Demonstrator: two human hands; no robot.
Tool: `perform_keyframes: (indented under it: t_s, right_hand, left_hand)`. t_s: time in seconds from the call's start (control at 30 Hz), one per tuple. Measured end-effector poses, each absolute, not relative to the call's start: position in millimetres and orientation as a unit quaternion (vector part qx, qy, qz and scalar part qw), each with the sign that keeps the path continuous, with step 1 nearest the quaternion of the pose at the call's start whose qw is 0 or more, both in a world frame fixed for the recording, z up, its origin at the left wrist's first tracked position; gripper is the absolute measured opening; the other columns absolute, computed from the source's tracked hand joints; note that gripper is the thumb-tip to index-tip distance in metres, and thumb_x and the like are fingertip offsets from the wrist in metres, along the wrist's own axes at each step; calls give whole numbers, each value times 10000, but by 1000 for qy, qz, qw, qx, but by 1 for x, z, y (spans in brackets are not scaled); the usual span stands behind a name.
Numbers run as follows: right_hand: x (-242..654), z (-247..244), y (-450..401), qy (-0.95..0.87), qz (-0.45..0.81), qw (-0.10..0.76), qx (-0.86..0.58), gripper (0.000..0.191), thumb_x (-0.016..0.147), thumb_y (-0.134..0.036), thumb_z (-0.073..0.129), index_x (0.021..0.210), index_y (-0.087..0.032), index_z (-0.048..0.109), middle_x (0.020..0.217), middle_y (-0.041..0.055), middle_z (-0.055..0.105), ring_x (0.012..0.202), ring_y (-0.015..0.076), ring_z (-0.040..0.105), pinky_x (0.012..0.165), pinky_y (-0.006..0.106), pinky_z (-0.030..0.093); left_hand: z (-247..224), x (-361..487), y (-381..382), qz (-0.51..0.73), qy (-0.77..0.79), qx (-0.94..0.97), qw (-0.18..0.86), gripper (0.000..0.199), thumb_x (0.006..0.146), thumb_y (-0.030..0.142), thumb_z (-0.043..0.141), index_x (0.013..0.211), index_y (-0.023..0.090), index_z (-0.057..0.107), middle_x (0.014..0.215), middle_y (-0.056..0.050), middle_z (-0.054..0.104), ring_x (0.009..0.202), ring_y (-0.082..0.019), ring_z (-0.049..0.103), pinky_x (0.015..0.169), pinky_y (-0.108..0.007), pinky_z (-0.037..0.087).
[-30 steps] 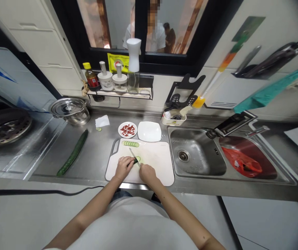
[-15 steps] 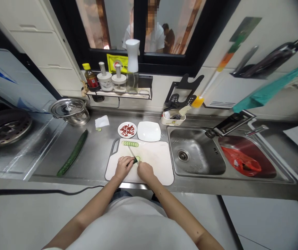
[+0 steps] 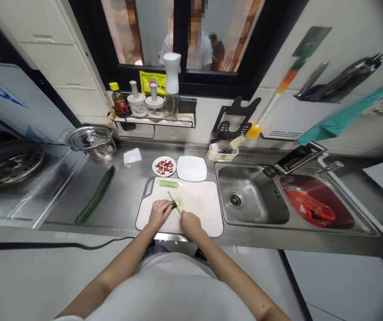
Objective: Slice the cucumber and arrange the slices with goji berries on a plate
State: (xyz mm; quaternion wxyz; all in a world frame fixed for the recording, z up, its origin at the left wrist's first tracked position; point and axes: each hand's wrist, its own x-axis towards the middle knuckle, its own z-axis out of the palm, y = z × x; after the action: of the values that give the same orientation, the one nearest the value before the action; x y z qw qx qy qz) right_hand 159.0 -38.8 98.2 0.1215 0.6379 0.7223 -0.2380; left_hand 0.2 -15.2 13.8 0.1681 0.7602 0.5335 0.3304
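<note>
On the white cutting board point(image 3: 204, 200) my left hand point(image 3: 159, 214) is closed over a short piece of cucumber point(image 3: 174, 205), most of it hidden under the fingers. A pale round slice shows at its right end. My right hand point(image 3: 190, 224) grips a knife point(image 3: 174, 201) by its handle, the blade slanting up and left beside the cucumber's cut end. A row of overlapping cucumber slices point(image 3: 167, 183) lies along the board's far edge. Behind the board are a plate of chopped red pieces point(image 3: 164, 166) and a white square plate point(image 3: 191, 168).
A whole cucumber point(image 3: 95, 195) lies on the steel counter to the left. Behind it stand a lidded pot point(image 3: 92, 142) and a white paper point(image 3: 132, 155). At right is a sink point(image 3: 253, 196) with a red bag point(image 3: 311, 209). Bottles line a wall rack point(image 3: 158, 121).
My right hand has drawn the knife slightly toward me and to the right. My left hand stays on the cucumber, and the camera view has shifted a little.
</note>
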Motion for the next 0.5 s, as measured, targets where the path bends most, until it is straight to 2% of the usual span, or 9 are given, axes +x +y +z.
perform_keyframes:
  t_s: [0.37, 0.5]
  right_hand:
    - [158, 95, -37, 713, -247, 126, 644, 318, 877, -110, 342, 1076, -113, 589, 986, 156, 677, 936, 216, 642, 752, 288, 456]
    - [152, 93, -26, 720, -242, 102, 642, 324, 879, -115, 343, 1092, -103, 587, 995, 160, 676, 941, 219, 642, 759, 292, 457]
  left_hand:
    - [14, 1, -14, 334, 535, 759, 162, 243, 917, 328, 465, 1004, 250, 678, 970, -39, 692, 885, -175, 587, 815, -344, 417]
    - [15, 0, -15, 330, 533, 762, 160, 243, 920, 321, 460, 1012, 251, 674, 972, -38, 690, 883, -169, 586, 815, -341, 414]
